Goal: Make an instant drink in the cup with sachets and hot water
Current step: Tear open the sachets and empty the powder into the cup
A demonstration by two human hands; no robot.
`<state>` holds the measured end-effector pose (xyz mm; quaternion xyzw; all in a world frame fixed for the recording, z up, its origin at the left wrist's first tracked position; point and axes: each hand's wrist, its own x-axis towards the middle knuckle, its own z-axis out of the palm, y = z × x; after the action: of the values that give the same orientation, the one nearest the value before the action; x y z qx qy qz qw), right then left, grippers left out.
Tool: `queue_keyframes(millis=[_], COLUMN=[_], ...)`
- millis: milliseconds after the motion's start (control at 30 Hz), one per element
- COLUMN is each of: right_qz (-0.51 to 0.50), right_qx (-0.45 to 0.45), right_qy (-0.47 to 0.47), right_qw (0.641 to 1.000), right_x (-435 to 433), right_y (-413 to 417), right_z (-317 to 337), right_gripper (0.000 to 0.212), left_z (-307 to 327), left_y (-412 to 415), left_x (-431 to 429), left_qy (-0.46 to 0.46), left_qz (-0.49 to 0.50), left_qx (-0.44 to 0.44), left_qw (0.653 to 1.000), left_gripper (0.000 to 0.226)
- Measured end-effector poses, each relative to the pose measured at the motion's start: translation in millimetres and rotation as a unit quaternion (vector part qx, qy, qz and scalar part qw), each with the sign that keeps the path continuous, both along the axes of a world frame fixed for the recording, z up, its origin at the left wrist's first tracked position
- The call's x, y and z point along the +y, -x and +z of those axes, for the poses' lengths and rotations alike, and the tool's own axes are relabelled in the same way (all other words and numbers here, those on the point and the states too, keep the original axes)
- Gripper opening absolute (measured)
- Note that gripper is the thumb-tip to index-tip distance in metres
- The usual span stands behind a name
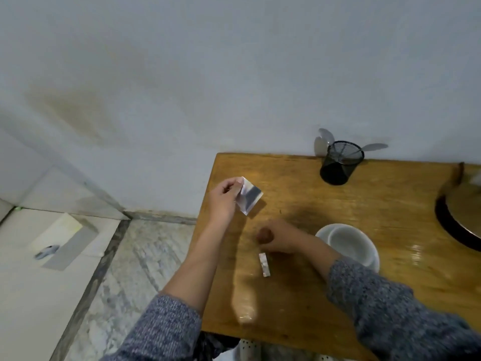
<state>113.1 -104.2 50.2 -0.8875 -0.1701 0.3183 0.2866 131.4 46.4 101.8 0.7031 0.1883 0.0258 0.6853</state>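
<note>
The white cup (348,246) stands on its saucer on the wooden table (299,295), and everything else is easiest placed from it. Up and to the left of the cup, the left hand (223,199) pinches a silvery sachet (250,195) by one edge between thumb and fingers, holding it in the air above the table's far-left corner; the packet looks creased and partly folded, though whether it is already torn open cannot be told. Just left of the cup, the right hand (281,239) hovers low over the table with the fingers curled in loosely; it is blurred, so whether it grips anything cannot be told. Below that hand, a small pale strip (265,264), probably a torn-off piece or a second narrow sachet, lies flat on the table. Behind the cup, near the wall, a black mesh holder (341,162) carries spoons. The sachet is likely very light, thin and crinkly, with a slick foil skin, so it should be gripped firmly by a sealed edge or corner, leaving the open end free to tip over the cup. The cup is probably ceramic, heavier and breakable, and could slide on its saucer if knocked.
</note>
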Motion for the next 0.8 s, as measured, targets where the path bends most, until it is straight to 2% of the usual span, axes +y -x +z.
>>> queue_keyframes(millis=[67,167,333,433,533,633,667,733,800], right_qz=[-0.108,-0.244,-0.328,-0.386,-0.47,-0.521,-0.526,-0.526,-0.518], right_qx=[0.017,0.03,-0.058,-0.069,-0.046,-0.013,-0.001,0.022,0.045], right_qy=[-0.111,-0.23,-0.307,-0.331,-0.398,-0.487,-0.502,-0.483,-0.433], right_qw=[0.988,0.942,0.892,0.858,0.787,0.701,0.686,0.699,0.736], right_x=[-7,-28,-83,-125,-163,-185,-189,-197,-206], right_y=[0,-1,4,11,21,31,34,40,44], right_z=[18,43,62,67,69,71,72,70,63], right_gripper=[0.033,0.019,0.01,0.006,0.012,0.014,0.015,0.013,0.012], left_z=[4,12,29,36,35,30,27,22,17], left_y=[-4,-8,-9,-6,0,12,16,22,21], left_x=[-18,-53,-115,-147,-171,-190,-194,-200,-202], left_qy=[0.002,0.028,0.069,0.07,0.051,0.025,0.022,0.012,-0.007], left_qz=[-0.02,-0.043,-0.088,-0.132,-0.185,-0.248,-0.265,-0.287,-0.3], left_qx=[0.001,-0.005,-0.032,-0.055,-0.075,-0.068,-0.065,-0.049,-0.032], left_qw=[1.0,0.999,0.993,0.987,0.979,0.966,0.962,0.957,0.953], left_gripper=[0.021,0.02,0.016,0.016,0.007,0.012,0.012,0.008,0.018])
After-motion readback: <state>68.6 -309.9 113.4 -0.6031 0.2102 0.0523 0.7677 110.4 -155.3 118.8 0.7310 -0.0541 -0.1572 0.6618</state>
